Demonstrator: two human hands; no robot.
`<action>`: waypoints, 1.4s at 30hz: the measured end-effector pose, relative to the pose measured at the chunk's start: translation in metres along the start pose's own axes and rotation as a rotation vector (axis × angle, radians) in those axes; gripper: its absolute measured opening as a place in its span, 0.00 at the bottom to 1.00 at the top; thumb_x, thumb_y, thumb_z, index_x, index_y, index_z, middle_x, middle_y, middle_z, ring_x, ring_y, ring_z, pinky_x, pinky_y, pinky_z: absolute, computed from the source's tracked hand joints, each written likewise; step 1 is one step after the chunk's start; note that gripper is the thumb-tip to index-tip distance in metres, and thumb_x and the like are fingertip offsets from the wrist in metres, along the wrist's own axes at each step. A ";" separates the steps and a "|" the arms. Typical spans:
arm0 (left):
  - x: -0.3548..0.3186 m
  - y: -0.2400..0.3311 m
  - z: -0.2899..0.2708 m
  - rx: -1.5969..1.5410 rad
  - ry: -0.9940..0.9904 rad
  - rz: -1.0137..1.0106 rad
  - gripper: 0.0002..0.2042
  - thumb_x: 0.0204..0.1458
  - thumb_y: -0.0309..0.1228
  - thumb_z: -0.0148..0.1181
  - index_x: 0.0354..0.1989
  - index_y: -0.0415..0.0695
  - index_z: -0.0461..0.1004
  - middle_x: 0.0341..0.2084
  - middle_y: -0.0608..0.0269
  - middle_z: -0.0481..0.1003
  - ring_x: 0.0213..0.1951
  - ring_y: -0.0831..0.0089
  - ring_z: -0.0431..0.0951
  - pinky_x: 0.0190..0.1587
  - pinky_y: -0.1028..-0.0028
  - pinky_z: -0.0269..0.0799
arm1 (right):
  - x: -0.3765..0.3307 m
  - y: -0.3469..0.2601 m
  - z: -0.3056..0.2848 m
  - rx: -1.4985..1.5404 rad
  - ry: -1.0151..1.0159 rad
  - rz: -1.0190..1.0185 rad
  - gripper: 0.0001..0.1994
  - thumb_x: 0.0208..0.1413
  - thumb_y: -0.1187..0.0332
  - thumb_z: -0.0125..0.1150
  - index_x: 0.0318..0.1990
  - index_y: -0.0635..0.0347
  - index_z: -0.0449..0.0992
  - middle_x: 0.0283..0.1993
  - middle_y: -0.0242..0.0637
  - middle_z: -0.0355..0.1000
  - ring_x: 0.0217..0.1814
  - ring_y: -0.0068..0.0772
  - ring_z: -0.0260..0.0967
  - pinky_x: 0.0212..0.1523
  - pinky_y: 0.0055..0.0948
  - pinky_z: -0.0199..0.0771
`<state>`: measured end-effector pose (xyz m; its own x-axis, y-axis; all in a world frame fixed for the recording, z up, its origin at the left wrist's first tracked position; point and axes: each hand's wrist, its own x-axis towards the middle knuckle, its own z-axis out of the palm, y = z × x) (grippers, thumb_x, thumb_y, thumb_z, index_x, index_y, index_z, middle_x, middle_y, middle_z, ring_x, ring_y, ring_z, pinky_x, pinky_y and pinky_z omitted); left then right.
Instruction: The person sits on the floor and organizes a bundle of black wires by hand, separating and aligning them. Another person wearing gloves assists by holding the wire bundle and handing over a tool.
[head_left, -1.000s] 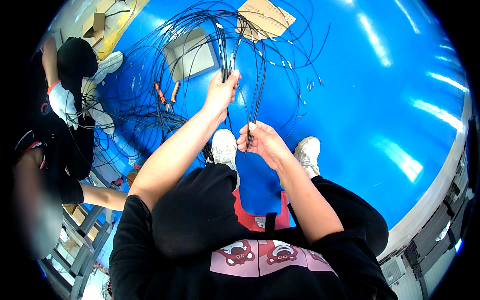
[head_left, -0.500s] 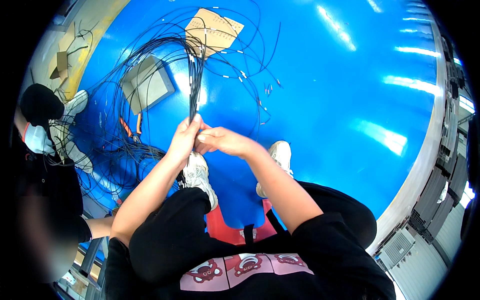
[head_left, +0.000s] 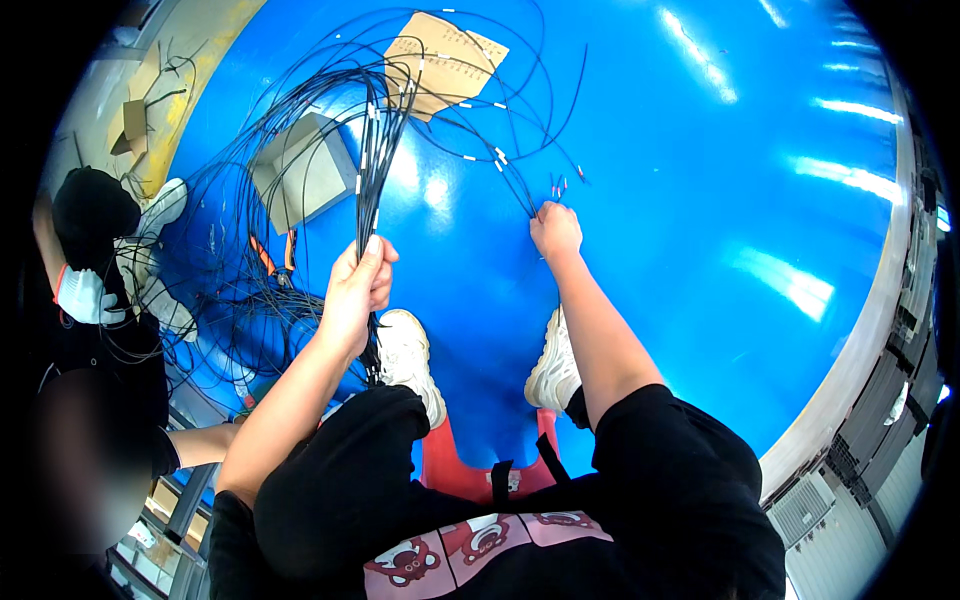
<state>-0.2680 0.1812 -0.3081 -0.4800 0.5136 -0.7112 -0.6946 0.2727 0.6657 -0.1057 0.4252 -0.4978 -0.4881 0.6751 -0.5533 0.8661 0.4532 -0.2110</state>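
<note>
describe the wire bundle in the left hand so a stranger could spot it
On the glossy blue floor, look ahead of the white shoes. The left hand grips a bundle of thin black wires running up toward a cardboard sheet. Unlike the loose loops around it, it is gathered tight and straight.

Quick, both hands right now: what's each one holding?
Left hand: closed around a bundle of black wires.
Right hand: closed, pinching a few loose black wire ends near the blue floor.

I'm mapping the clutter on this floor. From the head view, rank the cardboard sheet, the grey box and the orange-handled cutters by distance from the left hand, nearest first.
1. Orange-handled cutters, just left of the left hand, under loose wires.
2. Grey box, up and to the left.
3. Cardboard sheet, farthest, at the top beyond the wire bundle that the hand grips.
</note>
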 end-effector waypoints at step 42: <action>0.005 -0.011 0.010 0.070 -0.233 -0.168 0.16 0.64 0.44 0.46 0.43 0.43 0.70 0.32 0.62 0.78 0.32 0.78 0.77 0.36 0.78 0.72 | -0.107 -0.148 -0.099 0.902 -0.433 -0.207 0.11 0.59 0.64 0.54 0.31 0.63 0.75 0.22 0.32 0.70 0.21 0.20 0.66 0.22 0.22 0.66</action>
<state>-0.2575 0.1889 -0.3161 -0.2197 0.6271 -0.7473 -0.7114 0.4212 0.5626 -0.1923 0.3438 -0.3279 -0.7110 0.2842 -0.6432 0.6156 -0.1907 -0.7647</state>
